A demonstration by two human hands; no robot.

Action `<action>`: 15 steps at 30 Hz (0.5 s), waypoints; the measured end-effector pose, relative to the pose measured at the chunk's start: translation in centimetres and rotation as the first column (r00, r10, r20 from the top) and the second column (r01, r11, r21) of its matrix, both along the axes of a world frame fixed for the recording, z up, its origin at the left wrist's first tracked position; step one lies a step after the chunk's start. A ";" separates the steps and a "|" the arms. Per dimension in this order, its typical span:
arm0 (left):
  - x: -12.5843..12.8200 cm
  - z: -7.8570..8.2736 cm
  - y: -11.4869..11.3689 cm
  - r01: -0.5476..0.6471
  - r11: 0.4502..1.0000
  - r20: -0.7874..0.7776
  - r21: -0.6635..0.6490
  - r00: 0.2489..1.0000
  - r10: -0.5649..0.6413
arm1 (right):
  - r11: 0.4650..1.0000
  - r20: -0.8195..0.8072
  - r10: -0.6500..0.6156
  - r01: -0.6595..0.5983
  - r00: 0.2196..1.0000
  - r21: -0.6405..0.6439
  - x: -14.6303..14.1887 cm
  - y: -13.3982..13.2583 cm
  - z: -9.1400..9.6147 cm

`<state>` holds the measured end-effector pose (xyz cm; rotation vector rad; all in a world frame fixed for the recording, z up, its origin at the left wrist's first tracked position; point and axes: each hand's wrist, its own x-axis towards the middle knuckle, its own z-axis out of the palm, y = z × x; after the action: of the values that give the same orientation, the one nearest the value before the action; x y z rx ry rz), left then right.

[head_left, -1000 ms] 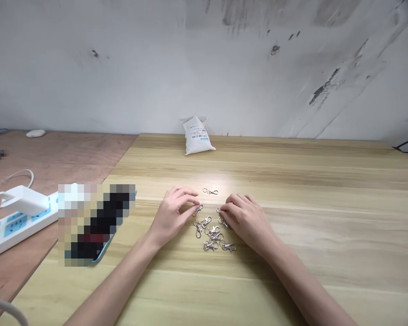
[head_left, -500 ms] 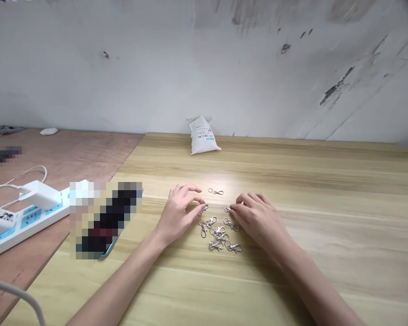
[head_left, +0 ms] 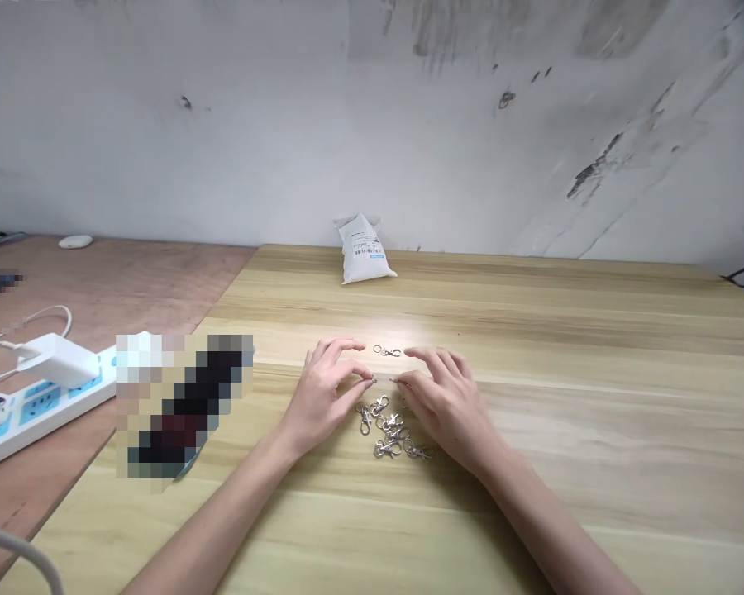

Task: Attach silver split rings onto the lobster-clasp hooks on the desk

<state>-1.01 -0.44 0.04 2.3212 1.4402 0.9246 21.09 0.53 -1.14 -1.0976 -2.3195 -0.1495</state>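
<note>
My left hand (head_left: 328, 388) pinches a small silver lobster clasp between thumb and index finger; only its tip shows. Opposite it, my right hand (head_left: 446, 401) is closed in a pinch on another small metal clasp (head_left: 393, 380), mostly hidden by the fingertips. A narrow gap separates the two pinches. Just beyond them lies a single lobster clasp (head_left: 390, 353) with a key ring (head_left: 378, 349) at its left end. Nearer to me, between my wrists, sits a loose pile of several silver lobster clasps (head_left: 389, 421) with rings, partly overlapping. My right hand covers some of them.
A white plastic packet (head_left: 365, 252) stands by the wall on the wooden tabletop (head_left: 595, 372). At the left are a blurred-out phone (head_left: 189, 413) and a white power strip (head_left: 43, 405) with chargers. A pale cable (head_left: 25, 541) curves in at the lower left.
My right hand has moved left towards my left hand, bringing its clasp along. The left hand keeps its pinch. The view has shifted slightly.
</note>
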 end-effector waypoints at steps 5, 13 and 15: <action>0.1 0.0 -0.1 0.023 1.000 -0.002 0.012 1.000 -0.023 | 0.999 -0.023 0.047 -0.047 0.999 0.007 -0.4 -0.3 -0.1; 0.4 0.2 -0.2 0.051 0.999 0.009 0.014 0.999 -0.051 | 0.997 -0.104 0.064 -0.060 0.992 0.048 -0.5 -0.2 -0.6; 0.4 0.2 -0.2 0.055 0.998 0.008 0.011 0.998 -0.055 | 0.998 -0.102 0.058 -0.054 0.993 0.041 -0.5 -0.3 -0.6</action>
<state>-0.60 -0.66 0.26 2.3494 1.3645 0.9287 20.58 0.26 -1.71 -0.9971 -2.2442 -0.1125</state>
